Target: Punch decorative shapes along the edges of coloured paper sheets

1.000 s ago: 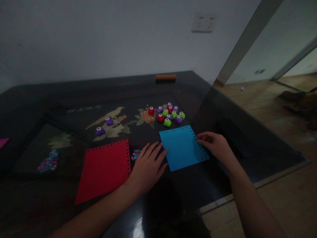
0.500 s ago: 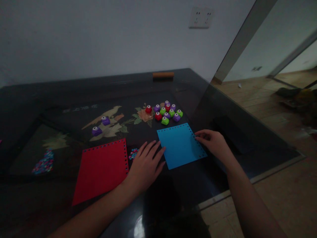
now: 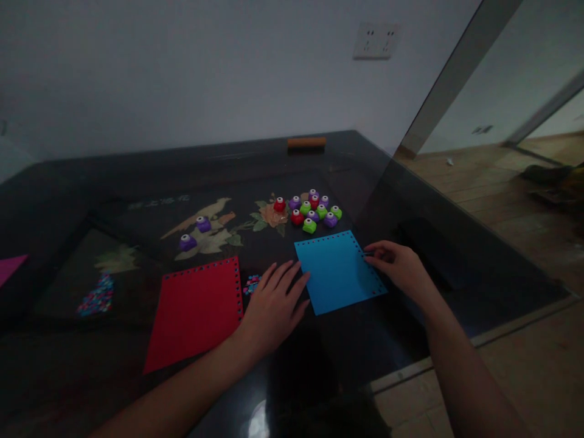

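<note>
A blue sheet [image 3: 335,274] with small holes along its top and right edges lies on the dark glossy table. My left hand [image 3: 278,298] rests palm down with its fingers spread, its fingertips at the sheet's left edge. At the right edge, the thumb and fingers of my right hand [image 3: 387,258] are pinched together. A small bluish bit shows between those fingertips, but I cannot tell whether it is the sheet's edge or a separate piece. A red sheet [image 3: 196,313], also holed along two edges, lies left of my left hand. Small colourful bits [image 3: 250,284] lie between the sheets.
Several red, purple and green one-eyed figures [image 3: 309,225] cluster behind the blue sheet. Two purple ones [image 3: 187,243] stand farther left. A pile of colourful bits [image 3: 97,296] and a pink sheet [image 3: 10,267] lie at the left. A brown cylinder [image 3: 306,143] lies near the wall.
The whole view has shifted slightly, so things appear a little farther right and more of the pink sheet shows. Both hands keep nearly the same places against the blue sheet.
</note>
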`<state>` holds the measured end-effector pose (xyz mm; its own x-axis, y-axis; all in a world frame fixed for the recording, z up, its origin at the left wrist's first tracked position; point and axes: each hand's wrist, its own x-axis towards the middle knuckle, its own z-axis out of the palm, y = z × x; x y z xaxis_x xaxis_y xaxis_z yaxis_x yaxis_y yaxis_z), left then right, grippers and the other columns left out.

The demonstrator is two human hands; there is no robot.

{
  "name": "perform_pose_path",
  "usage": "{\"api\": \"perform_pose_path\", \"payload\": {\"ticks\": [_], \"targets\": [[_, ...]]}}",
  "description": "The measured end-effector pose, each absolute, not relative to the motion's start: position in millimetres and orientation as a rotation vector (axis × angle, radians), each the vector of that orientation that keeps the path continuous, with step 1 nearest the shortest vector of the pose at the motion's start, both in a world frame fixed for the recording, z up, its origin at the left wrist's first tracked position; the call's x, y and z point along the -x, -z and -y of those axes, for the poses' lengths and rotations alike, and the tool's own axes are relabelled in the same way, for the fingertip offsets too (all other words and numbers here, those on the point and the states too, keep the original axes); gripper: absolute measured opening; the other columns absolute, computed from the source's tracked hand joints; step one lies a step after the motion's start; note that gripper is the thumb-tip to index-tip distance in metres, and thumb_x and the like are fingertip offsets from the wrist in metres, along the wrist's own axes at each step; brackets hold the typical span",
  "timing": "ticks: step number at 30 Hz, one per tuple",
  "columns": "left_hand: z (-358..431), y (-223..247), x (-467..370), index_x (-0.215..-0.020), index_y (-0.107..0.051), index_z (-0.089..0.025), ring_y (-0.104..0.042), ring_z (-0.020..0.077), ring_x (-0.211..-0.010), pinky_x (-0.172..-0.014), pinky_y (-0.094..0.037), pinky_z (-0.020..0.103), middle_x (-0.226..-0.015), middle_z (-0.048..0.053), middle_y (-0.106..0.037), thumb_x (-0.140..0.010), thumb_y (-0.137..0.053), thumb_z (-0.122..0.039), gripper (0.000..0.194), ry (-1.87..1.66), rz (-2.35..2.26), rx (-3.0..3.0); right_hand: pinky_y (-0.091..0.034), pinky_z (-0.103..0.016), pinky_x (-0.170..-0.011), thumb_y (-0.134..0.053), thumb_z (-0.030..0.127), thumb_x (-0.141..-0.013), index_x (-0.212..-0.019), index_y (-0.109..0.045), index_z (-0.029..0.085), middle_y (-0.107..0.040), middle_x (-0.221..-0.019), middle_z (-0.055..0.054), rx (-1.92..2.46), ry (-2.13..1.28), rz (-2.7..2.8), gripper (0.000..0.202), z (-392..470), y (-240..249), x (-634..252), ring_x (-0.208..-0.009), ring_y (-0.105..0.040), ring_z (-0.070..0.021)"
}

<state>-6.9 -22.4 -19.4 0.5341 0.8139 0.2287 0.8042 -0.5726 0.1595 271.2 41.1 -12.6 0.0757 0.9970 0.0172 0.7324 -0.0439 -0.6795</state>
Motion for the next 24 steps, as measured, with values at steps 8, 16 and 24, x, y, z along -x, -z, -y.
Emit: {"api": "perform_pose_path", "payload": {"ticks": [8, 16, 24], "targets": [[23.5, -4.9, 11.0, -0.125, -0.051, -0.020, -0.043, 0.0240, -0.127, -0.108, -0.033, 0.048, -0.135, 0.009, -0.050, -0.088, -0.049, -0.027, 0.037, -0.550, -1.341, -2.752, -0.040, -0.031, -0.054, -0.063, 0.038, -0.069, -0.087, -0.069, 0.019, -0.058, -0.066, -0.003, 1.825, -0.651, 1.723, 0.026, -42.4, 15.7, -274.1, -0.058, -0.052, -0.0174], [17.8, -13.3, 100.7, -0.121, -0.054, -0.020, -0.049, 0.0214, -0.118, -0.100, -0.041, 0.044, -0.128, 0.008, -0.055, -0.091, -0.040, -0.022, 0.033, -0.635, -1.612, -2.533, -0.043, -0.031, -0.053, -0.063, 0.038, -0.068, -0.085, -0.069, 0.019, -0.061, -0.066, -0.003, 1.810, -0.620, 1.680, 0.027, -44.0, 16.6, -275.2, -0.057, -0.056, -0.0180], [13.6, 1.5, 194.6, -0.109, -0.060, -0.016, -0.055, 0.0239, -0.108, -0.096, -0.043, 0.043, -0.113, 0.011, -0.061, -0.089, -0.039, -0.032, 0.033, -0.766, -1.893, -2.204, -0.048, -0.031, -0.057, -0.062, 0.040, -0.072, -0.087, -0.068, 0.017, -0.065, -0.073, -0.006, 1.614, -0.539, 1.702, 0.027, -38.9, -4.1, -246.6, -0.064, -0.061, -0.0195]]}}
